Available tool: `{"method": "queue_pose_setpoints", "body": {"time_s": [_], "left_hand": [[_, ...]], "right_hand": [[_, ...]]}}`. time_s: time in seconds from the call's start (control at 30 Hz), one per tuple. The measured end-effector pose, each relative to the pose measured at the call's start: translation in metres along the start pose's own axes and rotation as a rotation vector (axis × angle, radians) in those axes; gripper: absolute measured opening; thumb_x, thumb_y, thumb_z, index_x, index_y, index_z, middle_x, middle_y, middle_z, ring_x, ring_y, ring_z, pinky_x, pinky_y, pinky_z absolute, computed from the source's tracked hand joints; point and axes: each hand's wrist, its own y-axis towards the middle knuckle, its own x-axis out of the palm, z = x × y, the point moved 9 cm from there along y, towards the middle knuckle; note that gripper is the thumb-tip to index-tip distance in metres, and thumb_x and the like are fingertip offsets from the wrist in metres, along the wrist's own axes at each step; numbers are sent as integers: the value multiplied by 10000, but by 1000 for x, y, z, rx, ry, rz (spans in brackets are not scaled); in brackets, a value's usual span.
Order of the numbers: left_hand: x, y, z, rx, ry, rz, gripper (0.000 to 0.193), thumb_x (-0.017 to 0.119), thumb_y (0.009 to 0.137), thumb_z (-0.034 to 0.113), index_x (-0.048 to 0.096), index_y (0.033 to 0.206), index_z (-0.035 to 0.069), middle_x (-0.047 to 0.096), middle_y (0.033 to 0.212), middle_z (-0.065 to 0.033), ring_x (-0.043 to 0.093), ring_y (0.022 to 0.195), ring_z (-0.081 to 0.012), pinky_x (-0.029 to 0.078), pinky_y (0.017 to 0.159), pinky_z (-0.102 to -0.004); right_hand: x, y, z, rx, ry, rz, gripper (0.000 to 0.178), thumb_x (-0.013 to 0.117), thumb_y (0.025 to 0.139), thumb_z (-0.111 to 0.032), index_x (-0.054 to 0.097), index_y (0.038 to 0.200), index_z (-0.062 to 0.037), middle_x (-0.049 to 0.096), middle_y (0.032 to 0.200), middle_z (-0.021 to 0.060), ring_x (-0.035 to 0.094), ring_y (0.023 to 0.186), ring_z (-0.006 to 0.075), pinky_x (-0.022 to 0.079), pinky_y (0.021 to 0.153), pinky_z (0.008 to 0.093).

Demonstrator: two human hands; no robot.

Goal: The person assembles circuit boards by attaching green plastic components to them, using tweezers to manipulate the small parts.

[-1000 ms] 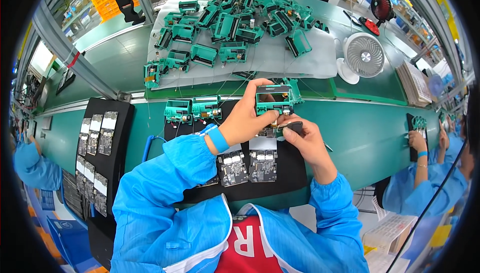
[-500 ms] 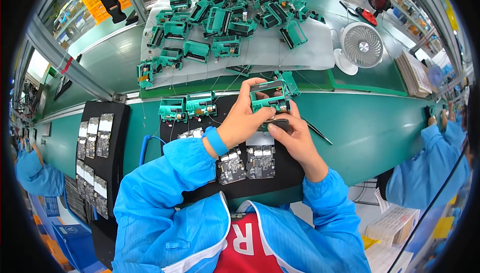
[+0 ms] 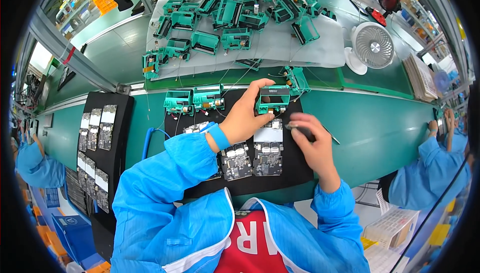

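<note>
My left hand [image 3: 246, 115] grips the side of a green plastic housing [image 3: 272, 102] with an open frame and small parts along its lower edge. Right of it, my right hand [image 3: 315, 145] is slightly blurred, its thumb and fingers closed on a small dark piece [image 3: 304, 132] whose kind I cannot make out. Below the housing, circuit boards [image 3: 267, 158] with white labels lie on a black mat [image 3: 295, 165]. Two green housings with thin wires [image 3: 209, 98] stand left of my left hand, and another housing [image 3: 297, 80] sits just beyond the held one.
A heap of green housings [image 3: 230, 13] covers a white sheet [image 3: 327, 48] at the back. A white fan [image 3: 373, 47] stands at right. Tweezers [image 3: 331, 134] lie beside the mat. More boards rest on a black foam board [image 3: 120, 123] at left. Co-workers' sleeves [image 3: 425, 168] show at the sides.
My right hand has come away from the housing, down and to the right, with the dark piece. The left hand keeps the housing, now lower and more level. The whole view has shifted slightly.
</note>
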Motion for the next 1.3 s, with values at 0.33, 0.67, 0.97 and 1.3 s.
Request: {"method": "queue_pose_setpoints", "body": {"time_s": [0.33,0.67,0.97,1.3], "left_hand": [[-3,-6,9,134,283,54,729,738,796,-26,401,1416,154,502,1372,-107,578,1136,-254,536,779,-320],[-5,-8,4,-76,137,41,743,736,788,-39,391,1420,144,525,1297,-97,592,1030,-199,542,776,-314],[3,-5,12,172,297,22,775,716,779,-54,370,1438,161,513,1287,-180,537,1156,-411,473,967,-436],[3,-8,7,180,404,17,819,696,803,-55,313,1480,201,508,1201,-203,542,1112,-457,482,915,-481]], "right_hand": [[39,-28,-35,-169,-159,-176,215,764,770,-16,693,972,-28,703,951,105,657,924,282,520,796,370],[40,-28,-33,-155,-180,-157,227,764,758,-12,686,971,-32,704,948,98,655,923,291,506,820,389],[42,-28,-34,-167,-195,-164,231,758,763,-9,681,979,-34,701,957,97,653,920,297,501,824,390],[26,13,-40,-193,-343,-184,167,711,828,-63,645,977,-30,658,878,126,638,812,327,508,685,406]]}}
